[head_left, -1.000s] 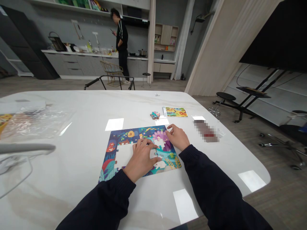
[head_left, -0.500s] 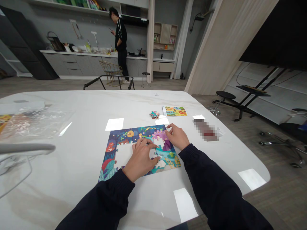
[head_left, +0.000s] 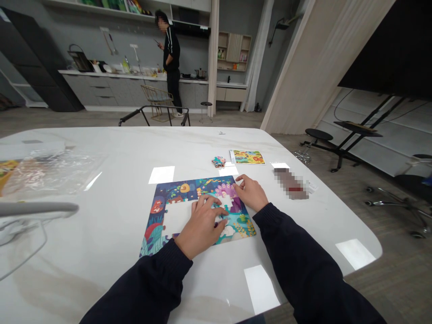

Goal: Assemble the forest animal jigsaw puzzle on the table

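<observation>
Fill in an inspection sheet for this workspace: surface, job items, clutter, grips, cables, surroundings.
Surface: glossy white table with bright reflections.
Job items: partly assembled jigsaw puzzle, its middle showing white; loose pieces piled beyond it; picture card right of the pile.
Clutter: clear plastic packaging at left; pixelated item at right, identity unreadable.
Grips: left grip, a bare hand, fingers spread over the puzzle, hiding part of it; right grip, also bare, at its upper right edge.
Cables: pale cable curving across the table's left side.
Surroundings: person standing by a kitchen counter; black stool at right.
</observation>
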### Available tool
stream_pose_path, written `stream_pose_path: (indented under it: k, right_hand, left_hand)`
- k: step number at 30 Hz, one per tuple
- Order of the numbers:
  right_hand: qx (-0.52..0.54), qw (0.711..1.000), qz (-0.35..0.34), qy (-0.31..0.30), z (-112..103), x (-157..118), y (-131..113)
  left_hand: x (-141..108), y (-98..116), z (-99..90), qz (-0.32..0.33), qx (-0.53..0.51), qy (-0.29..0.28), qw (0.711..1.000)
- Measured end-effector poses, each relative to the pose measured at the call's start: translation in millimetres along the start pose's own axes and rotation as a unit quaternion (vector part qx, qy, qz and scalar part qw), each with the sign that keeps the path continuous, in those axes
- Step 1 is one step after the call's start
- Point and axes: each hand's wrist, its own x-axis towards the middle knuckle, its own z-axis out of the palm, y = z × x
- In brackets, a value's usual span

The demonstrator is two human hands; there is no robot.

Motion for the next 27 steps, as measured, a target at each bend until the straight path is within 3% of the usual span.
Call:
stream_pose_path:
  k: [4, 7, 15, 18, 21, 27]
  right_hand:
    - [0.014, 1.000, 0.001, 0.006, 1, 2, 4]
    - [0.037, 0.999, -0.009, 0.010, 2, 4, 11]
    - [0.056, 0.998, -0.014, 0.025, 4, 7, 20]
    - [0.057, 0.998, -0.014, 0.026, 5, 7, 20]
    - [0.058, 0.998, -0.019, 0.028, 6, 7, 21]
    - [0.064, 0.997, -0.022, 0.029, 5, 7, 21]
  left_hand:
    - [0, -2, -11.3, 0.033, 0.008, 0.050, 0.998]
    - [-2, -23, -29.2, 0.022, 0.025, 0.094, 0.995]
    - [-30, -156, -82.9, -0.118, 0.081, 0.145, 0.979]
    - [-39, -186, -94.5, -0.168, 0.069, 0.151, 0.972]
    - [-43, -194, -97.4, -0.189, 0.055, 0.146, 0.969]
    - [-43, -186, -93.0, -0.157, 0.045, 0.122, 0.979]
